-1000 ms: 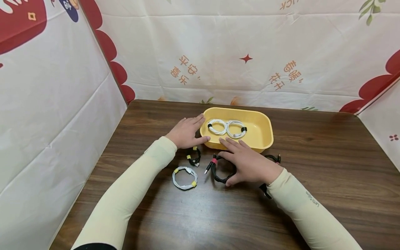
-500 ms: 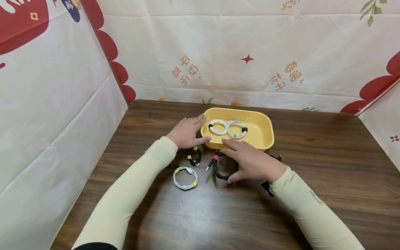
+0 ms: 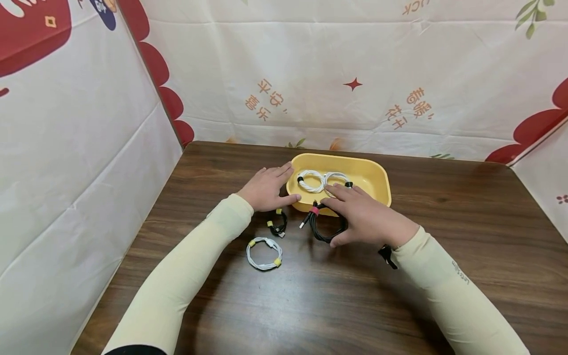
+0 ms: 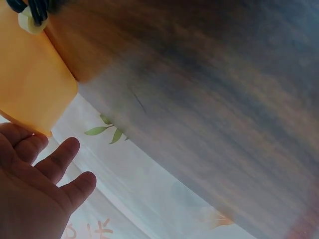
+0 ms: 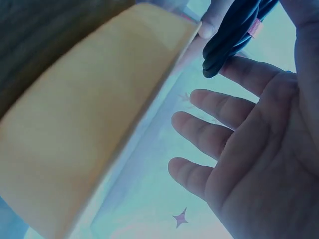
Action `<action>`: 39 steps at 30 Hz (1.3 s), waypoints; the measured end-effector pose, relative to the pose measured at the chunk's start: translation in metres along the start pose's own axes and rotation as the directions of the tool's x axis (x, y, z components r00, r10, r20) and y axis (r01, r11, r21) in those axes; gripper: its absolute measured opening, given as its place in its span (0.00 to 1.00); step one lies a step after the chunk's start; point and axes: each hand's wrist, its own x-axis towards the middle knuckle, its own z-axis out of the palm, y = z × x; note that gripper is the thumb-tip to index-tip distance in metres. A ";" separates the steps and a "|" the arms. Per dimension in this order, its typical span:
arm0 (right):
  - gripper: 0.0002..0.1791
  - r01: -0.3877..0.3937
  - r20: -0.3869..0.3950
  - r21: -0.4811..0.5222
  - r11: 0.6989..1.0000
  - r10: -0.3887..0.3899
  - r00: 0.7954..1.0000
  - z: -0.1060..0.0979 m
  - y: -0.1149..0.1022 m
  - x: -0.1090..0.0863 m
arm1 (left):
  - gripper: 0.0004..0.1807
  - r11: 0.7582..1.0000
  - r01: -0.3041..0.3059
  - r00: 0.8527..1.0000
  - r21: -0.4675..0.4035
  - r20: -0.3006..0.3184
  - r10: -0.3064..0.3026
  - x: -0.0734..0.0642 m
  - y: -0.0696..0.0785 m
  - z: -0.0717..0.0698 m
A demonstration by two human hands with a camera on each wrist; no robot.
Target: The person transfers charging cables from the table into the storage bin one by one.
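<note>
In the head view my right hand pinches a coiled black cable with a pink tie, holding it raised at the front edge of a yellow tray. The right wrist view shows the black coil between thumb and index finger, other fingers extended. My left hand rests on the tray's left rim, fingers straight. Two white coiled cables lie inside the tray; the left one shows fully, while the right hand partly covers the other.
In front of the tray lie a small black coiled cable with yellow ties and a white coiled cable with yellow ties. A printed white cloth hangs behind the brown table. A black piece shows under the right wrist.
My right hand has raised the black cable off the table and moved it right and toward the tray. A black plug right of that hand is now out of sight. The left hand stays put.
</note>
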 end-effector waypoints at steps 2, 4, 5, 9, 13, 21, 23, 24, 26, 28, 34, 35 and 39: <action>0.51 0.005 -0.006 -0.008 1.000 -0.005 1.000 -0.004 0.003 0.002 | 0.51 1.000 0.003 1.000 0.002 0.003 -0.003 0.000 0.000 0.000; 0.51 0.008 -0.003 -0.016 1.000 -0.008 1.000 -0.007 0.007 0.004 | 0.51 1.000 0.005 1.000 0.003 0.006 -0.005 0.001 0.000 0.000; 0.51 0.007 0.001 -0.021 1.000 -0.007 1.000 -0.009 0.008 0.005 | 0.51 1.000 0.006 1.000 0.003 0.007 -0.006 0.001 0.000 0.000; 0.52 0.000 0.035 -0.028 1.000 0.001 0.999 -0.016 0.014 0.009 | 0.51 1.000 0.009 1.000 -0.003 0.014 -0.009 0.001 0.001 -0.001; 0.52 -0.006 0.065 -0.050 0.999 0.010 0.998 -0.022 0.019 0.012 | 0.51 1.000 0.014 1.000 -0.005 0.017 -0.014 0.000 0.000 0.000; 0.51 -0.027 0.053 -0.062 0.998 0.030 0.998 -0.036 0.033 0.022 | 0.50 1.000 0.008 1.000 -0.010 0.002 -0.008 0.003 -0.001 0.001; 0.51 -0.018 0.046 -0.067 0.998 0.021 0.999 -0.036 0.037 0.026 | 0.51 1.000 0.005 1.000 -0.011 -0.002 -0.005 0.003 -0.002 0.002; 0.51 -0.014 0.043 -0.072 0.997 0.018 0.999 -0.036 0.040 0.027 | 0.51 1.000 0.003 1.000 -0.012 -0.004 -0.003 0.003 -0.002 0.002; 0.50 -0.016 0.041 -0.080 0.997 0.019 0.999 -0.037 0.043 0.030 | 0.51 1.000 0.000 1.000 -0.010 -0.004 0.000 0.003 -0.003 0.002; 0.50 -0.019 0.043 -0.083 0.996 0.023 0.999 -0.038 0.046 0.032 | 0.51 1.000 -0.001 1.000 -0.007 0.000 0.001 0.003 -0.003 0.002; 0.49 -0.027 0.062 -0.102 0.994 0.033 0.998 -0.041 0.055 0.041 | 0.51 1.000 0.001 1.000 0.002 -0.002 -0.001 0.003 -0.003 0.001; 0.50 -0.027 0.066 -0.110 0.994 0.035 0.997 -0.041 0.057 0.042 | 0.51 1.000 -0.001 1.000 0.002 -0.003 0.001 0.003 -0.003 0.001; 0.50 -0.026 0.087 -0.118 0.993 0.036 0.996 -0.042 0.061 0.049 | 0.51 1.000 -0.004 1.000 0.002 -0.004 0.004 0.003 -0.004 0.001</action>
